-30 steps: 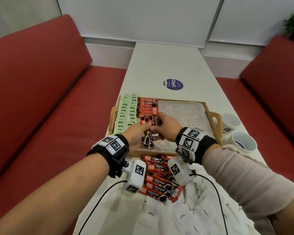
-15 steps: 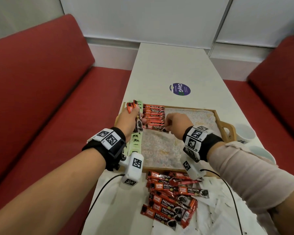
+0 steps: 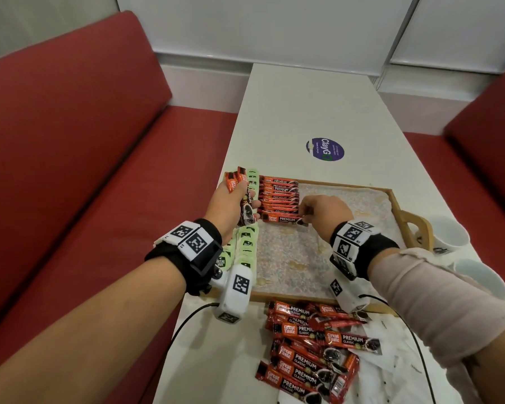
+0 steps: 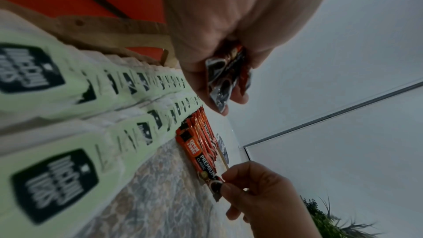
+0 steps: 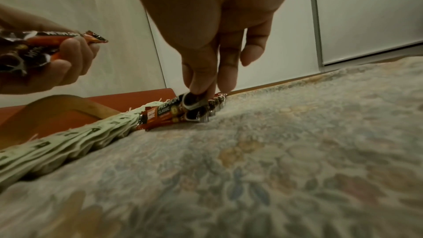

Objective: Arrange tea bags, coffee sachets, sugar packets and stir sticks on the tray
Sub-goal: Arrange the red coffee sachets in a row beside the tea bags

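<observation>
A wooden tray [image 3: 395,199] lined with a patterned cloth lies on the white table. Two columns of green tea bags [image 3: 247,243] [image 4: 75,82] run down its left side. Beside them lies a column of red coffee sachets [image 3: 279,196] [image 4: 201,133]. My right hand [image 3: 324,212] [image 5: 206,86] pinches the dark end of the nearest sachet [image 3: 283,219] [image 5: 183,108] in that column, low on the cloth. Above the tea bags, my left hand [image 3: 233,205] [image 4: 224,71] grips a small bunch of coffee sachets [image 3: 244,196] [image 4: 226,79] [image 5: 34,48].
A loose heap of coffee sachets [image 3: 309,348] lies on the table in front of the tray, with white sugar packets [image 3: 391,345] to its right. Two white cups [image 3: 449,237] stand right of the tray. Red benches [image 3: 85,170] flank the table.
Both hands moved from the tray's near middle toward its far left. The left hand carried the bunch over the tea bags; the right hand set one sachet down at the column's near end.
</observation>
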### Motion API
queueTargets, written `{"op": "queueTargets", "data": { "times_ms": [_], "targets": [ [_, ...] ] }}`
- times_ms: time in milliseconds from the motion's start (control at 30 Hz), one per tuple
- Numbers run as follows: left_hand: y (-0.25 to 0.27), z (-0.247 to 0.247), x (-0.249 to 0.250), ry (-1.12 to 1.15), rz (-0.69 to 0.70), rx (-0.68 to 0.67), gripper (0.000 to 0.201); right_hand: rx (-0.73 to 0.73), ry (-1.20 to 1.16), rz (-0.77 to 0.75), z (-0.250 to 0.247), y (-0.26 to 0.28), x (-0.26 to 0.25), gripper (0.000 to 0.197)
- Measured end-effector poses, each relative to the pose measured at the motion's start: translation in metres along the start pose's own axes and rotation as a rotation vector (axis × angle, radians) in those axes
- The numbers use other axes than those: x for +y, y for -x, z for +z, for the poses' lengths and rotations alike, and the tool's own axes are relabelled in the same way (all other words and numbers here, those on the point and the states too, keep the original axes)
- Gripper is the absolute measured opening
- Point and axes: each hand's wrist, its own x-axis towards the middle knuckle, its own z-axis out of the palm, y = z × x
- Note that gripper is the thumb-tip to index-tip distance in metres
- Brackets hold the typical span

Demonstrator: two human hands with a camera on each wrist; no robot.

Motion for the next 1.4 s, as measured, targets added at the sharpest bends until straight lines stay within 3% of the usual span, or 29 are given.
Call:
{"op": "queueTargets", "data": {
  "times_ms": [267,667,933,1133,1267,1400],
  "targets": [
    [-0.005,0.001,-0.005,-0.010,-0.023,-0.014,0.012,-0.066,0.049,0.000,0.003,-0.010,-0.001,0.011],
    [-0.013,0.004,-0.011,-0.040,-0.046,-0.025,0.013,-0.053,0.119,-0.023,0.006,-0.015,-0.008,0.007],
    [-0.018,0.004,-0.015,-0.034,-0.055,-0.020,0.011,-0.082,0.192,-0.163,0.010,-0.014,-0.024,0.018],
    [-0.018,0.004,-0.015,-0.030,-0.058,-0.033,0.011,-0.115,0.258,-0.152,0.012,-0.020,-0.028,0.019],
    [-0.017,0.005,-0.014,-0.052,-0.062,-0.043,0.012,-0.128,0.238,-0.149,0.010,-0.021,-0.027,0.016],
    [-0.018,0.003,-0.014,-0.098,-0.068,0.017,0.015,-0.110,0.099,-0.159,0.004,-0.017,-0.026,0.029]
  ]
}}
